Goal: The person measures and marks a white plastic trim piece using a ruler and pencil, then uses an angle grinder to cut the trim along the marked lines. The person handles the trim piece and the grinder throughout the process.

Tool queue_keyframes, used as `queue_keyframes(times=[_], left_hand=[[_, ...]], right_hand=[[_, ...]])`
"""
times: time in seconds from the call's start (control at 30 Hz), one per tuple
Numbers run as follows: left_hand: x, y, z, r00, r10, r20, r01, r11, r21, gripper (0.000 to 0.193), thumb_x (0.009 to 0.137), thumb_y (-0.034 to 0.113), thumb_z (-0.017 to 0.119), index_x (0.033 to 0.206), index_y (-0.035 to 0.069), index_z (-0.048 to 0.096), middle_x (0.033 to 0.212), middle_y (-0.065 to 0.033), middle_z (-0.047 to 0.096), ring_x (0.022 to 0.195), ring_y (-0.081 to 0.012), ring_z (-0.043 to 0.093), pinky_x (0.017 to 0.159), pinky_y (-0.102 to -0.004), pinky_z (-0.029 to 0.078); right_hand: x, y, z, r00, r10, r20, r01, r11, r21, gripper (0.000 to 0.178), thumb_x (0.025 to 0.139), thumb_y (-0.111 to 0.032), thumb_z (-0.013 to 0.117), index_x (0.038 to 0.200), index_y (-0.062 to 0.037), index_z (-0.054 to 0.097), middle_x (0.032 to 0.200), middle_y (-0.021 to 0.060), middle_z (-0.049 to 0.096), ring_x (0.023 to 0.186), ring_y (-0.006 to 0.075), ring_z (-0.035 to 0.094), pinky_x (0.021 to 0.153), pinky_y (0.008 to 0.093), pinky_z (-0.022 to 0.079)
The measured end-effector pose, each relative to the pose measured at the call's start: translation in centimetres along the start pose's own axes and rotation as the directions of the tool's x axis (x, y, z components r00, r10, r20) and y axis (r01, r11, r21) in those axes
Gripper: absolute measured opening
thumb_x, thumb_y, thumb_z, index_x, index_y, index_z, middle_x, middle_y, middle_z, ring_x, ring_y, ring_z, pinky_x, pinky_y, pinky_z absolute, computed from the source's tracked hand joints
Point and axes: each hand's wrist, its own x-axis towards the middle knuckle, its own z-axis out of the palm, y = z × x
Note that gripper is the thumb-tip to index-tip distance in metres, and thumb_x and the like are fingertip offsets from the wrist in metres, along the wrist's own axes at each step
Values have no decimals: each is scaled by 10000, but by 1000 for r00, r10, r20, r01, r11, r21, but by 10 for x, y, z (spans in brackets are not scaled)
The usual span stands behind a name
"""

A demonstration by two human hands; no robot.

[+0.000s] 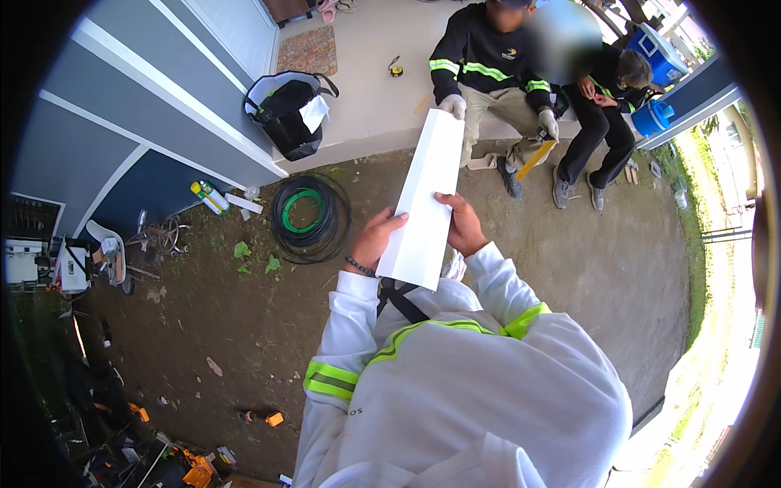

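A long white folded sheet or panel, with a crease along its length, stretches away from my chest. My left hand grips its left edge near the close end, thumb on top. On the opposite edge my right hand is closed, also with the thumb on top; its other fingers are partly hidden beneath. A seated co-worker's gloved hand touches the far end. That person's other gloved hand holds a yellow strip-like tool, whose exact kind I cannot tell.
Coiled black and green hose lies on the dirt left of me. A black bag and a tape measure rest on the concrete ledge. Another person sits at the right near a blue jug. Orange tools lie lower left.
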Motion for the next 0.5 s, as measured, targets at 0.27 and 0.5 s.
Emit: queue_keyframes(times=[0.27,0.5], left_hand=[[-21,-45,125,998,68,8,-65,977,-201,342,980,252,574,1199,-7,611,1040,-102,687,909,-187,677,804,-307,534],[-37,-51,206,988,66,136,-12,931,-365,397,975,254,540,1221,-54,591,1119,-162,688,1002,-264,692,912,-371,547]], right_hand=[[-132,-45,-26,999,40,17,-42,981,191,484,915,-239,594,1284,60,498,1142,225,641,994,327,674,894,435,565],[-205,-98,-22,980,-135,-147,155,978,138,413,925,-208,574,1214,85,540,1034,224,682,840,313,705,776,381,591]])
